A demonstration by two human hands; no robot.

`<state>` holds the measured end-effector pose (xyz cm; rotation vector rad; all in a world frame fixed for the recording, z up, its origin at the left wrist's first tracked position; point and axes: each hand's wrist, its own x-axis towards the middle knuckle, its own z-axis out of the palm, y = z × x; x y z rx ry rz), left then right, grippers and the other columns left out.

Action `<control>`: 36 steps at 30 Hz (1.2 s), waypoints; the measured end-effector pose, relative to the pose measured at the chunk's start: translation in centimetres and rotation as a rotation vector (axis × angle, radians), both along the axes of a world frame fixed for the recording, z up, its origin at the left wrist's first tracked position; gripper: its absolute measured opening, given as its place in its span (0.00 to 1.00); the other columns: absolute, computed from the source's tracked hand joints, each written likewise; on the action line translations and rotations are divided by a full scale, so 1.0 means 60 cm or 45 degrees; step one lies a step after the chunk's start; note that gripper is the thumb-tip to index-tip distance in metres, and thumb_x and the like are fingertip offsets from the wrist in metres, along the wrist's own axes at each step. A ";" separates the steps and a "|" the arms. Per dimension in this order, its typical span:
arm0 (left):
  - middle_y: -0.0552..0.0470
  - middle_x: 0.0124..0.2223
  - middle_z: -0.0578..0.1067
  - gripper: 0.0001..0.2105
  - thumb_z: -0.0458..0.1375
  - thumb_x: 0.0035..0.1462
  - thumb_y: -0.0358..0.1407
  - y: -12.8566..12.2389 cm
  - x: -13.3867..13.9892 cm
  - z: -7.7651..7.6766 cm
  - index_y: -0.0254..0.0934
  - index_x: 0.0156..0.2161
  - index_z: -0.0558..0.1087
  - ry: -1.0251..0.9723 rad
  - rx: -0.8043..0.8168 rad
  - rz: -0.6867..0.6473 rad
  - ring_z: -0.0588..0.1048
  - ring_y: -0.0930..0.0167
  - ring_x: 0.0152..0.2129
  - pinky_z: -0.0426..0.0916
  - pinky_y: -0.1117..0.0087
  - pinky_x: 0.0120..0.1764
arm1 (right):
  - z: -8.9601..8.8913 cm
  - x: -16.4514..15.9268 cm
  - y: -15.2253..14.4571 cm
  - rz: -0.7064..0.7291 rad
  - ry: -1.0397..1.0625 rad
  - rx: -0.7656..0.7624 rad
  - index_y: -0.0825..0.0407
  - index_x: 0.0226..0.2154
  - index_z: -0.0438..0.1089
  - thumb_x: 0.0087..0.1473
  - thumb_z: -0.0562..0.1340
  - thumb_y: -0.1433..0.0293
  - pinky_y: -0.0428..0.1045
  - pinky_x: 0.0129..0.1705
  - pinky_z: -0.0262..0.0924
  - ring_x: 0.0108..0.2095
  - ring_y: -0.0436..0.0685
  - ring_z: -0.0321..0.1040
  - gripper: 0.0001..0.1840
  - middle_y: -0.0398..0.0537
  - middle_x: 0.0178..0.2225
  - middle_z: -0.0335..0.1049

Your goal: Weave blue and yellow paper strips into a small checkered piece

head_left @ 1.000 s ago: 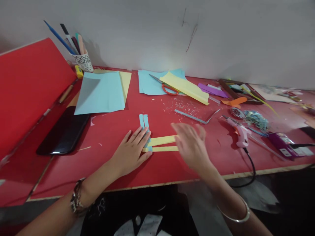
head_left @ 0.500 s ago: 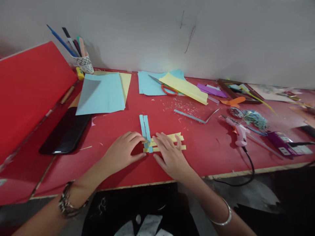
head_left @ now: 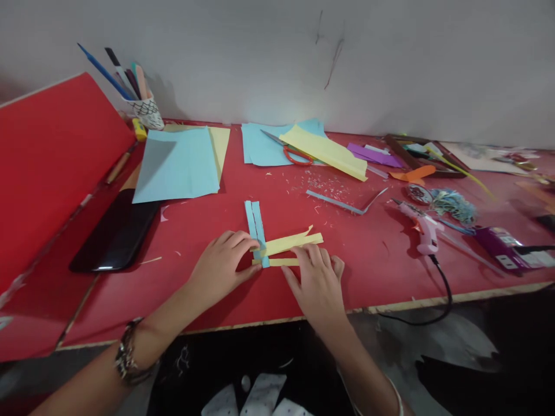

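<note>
Two light blue paper strips [head_left: 256, 219] lie side by side on the red table, crossed near their lower ends by yellow paper strips [head_left: 286, 244]. My left hand [head_left: 223, 260] is at the left ends of the yellow strips, with curled fingertips and thumb pinning the crossing. Farther right, my right hand [head_left: 318, 277] bends over the yellow strips, its fingers at the upper ones and its thumb at the lower strip [head_left: 280, 262]. The right end of that lower strip is hidden under the hand. An upper yellow strip has a raised, torn-looking end.
Scissors [head_left: 298, 156] lie among blue and yellow sheets at the back. A blue sheet stack [head_left: 177, 164] and black phone [head_left: 115, 234] are to the left. A pink glue gun [head_left: 427, 231], with its cord over the table edge [head_left: 390, 306], lies right. A pen cup [head_left: 148, 111] stands behind.
My right hand has slid rightward along the yellow strips, uncovering more of them near the crossing. The upper yellow strips now slant and overlap differently. My left hand stays at the crossing.
</note>
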<state>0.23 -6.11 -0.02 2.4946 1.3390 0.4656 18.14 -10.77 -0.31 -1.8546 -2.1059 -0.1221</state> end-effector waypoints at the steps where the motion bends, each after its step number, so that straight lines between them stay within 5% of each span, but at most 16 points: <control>1: 0.50 0.39 0.72 0.11 0.52 0.55 0.42 0.000 0.001 0.000 0.38 0.38 0.67 -0.003 -0.002 0.005 0.68 0.66 0.35 0.63 0.66 0.35 | -0.001 -0.002 0.002 -0.007 0.001 -0.008 0.52 0.37 0.65 0.56 0.51 0.65 0.54 0.37 0.47 0.34 0.59 0.63 0.12 0.51 0.34 0.68; 11: 0.51 0.39 0.71 0.09 0.54 0.53 0.40 0.004 0.001 -0.006 0.39 0.38 0.67 -0.036 0.000 0.026 0.68 0.67 0.35 0.63 0.66 0.36 | 0.001 0.003 0.020 0.034 0.205 -0.153 0.53 0.22 0.59 0.53 0.54 0.71 0.48 0.29 0.37 0.24 0.50 0.60 0.10 0.39 0.23 0.63; 17: 0.52 0.40 0.71 0.11 0.51 0.55 0.44 0.002 -0.005 -0.008 0.40 0.39 0.67 -0.095 -0.055 0.025 0.68 0.67 0.37 0.62 0.65 0.38 | 0.005 0.015 0.028 0.117 0.198 -0.134 0.52 0.23 0.62 0.52 0.56 0.71 0.49 0.32 0.40 0.27 0.50 0.61 0.08 0.40 0.25 0.64; 24: 0.52 0.40 0.71 0.07 0.51 0.56 0.39 0.002 -0.004 -0.013 0.40 0.39 0.67 -0.078 -0.029 0.037 0.68 0.66 0.37 0.61 0.65 0.37 | 0.009 -0.005 0.003 0.058 -0.030 -0.013 0.53 0.37 0.66 0.52 0.56 0.69 0.52 0.38 0.51 0.35 0.58 0.63 0.09 0.49 0.34 0.68; 36: 0.52 0.40 0.71 0.07 0.52 0.55 0.38 0.002 -0.003 -0.011 0.40 0.38 0.66 -0.080 -0.042 0.031 0.67 0.67 0.36 0.61 0.66 0.37 | 0.021 0.005 0.003 0.187 0.204 -0.262 0.51 0.29 0.64 0.49 0.58 0.72 0.48 0.31 0.49 0.30 0.54 0.65 0.01 0.44 0.30 0.68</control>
